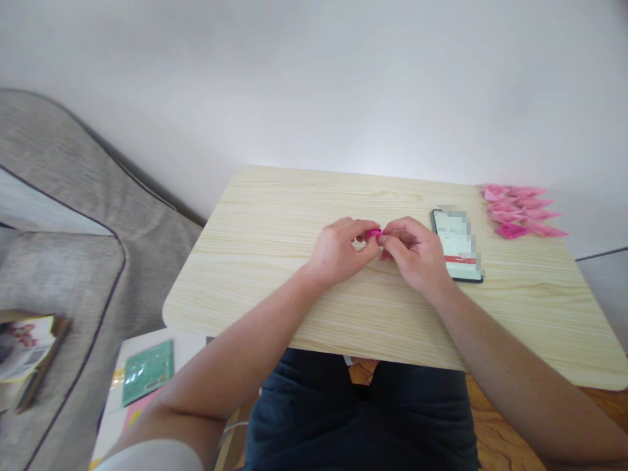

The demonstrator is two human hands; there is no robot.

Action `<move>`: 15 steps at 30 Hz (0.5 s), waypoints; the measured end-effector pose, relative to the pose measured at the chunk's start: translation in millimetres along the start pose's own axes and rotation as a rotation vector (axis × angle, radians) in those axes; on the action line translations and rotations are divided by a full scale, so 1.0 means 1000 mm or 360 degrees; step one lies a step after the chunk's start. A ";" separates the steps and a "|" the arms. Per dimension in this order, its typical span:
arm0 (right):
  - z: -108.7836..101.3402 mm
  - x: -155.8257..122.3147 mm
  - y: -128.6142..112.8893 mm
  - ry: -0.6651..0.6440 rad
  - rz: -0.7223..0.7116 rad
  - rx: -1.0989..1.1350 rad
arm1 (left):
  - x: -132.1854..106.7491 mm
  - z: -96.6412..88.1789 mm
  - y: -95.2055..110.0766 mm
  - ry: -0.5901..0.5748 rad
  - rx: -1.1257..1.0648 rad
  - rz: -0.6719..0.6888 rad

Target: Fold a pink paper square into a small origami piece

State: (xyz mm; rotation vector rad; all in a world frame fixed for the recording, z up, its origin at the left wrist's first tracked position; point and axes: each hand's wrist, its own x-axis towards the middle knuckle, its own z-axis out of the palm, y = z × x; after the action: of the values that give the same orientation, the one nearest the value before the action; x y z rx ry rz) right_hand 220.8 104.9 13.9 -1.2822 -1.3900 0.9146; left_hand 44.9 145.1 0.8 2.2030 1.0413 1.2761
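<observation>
Both my hands meet at the middle of a light wooden table (275, 216). My left hand (338, 252) and my right hand (415, 255) are closed, pinching a small pink folded paper piece (373, 233) between their fingertips. Most of the paper is hidden by my fingers. My forearms rest across the table's near edge.
A phone (456, 245) with a lit screen lies just right of my right hand. A pile of several pink folded paper pieces (520, 210) sits at the far right corner. A grey sofa (59, 216) stands to the left, with a green card (147, 371) on the floor.
</observation>
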 end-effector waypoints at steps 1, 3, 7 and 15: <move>0.000 0.000 0.000 0.0004 -0.0002 0.0002 | 0.000 0.000 0.000 -0.0004 -0.0005 -0.0008; 0.000 0.000 0.000 0.0003 -0.0009 0.0011 | 0.000 0.001 0.000 -0.0006 -0.0021 -0.0022; -0.001 0.002 0.001 -0.0035 -0.0015 0.0076 | 0.000 0.001 0.000 -0.0009 -0.0047 -0.0047; -0.004 0.006 0.004 -0.0046 0.0036 0.0164 | 0.000 0.001 -0.001 -0.0036 -0.0047 -0.0016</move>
State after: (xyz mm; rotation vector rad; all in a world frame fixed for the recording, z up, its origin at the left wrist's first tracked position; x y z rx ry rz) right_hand 226.1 110.6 12.0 -1.2134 -1.3356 1.0107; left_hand 45.0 145.9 -0.4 2.1829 1.0172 1.2516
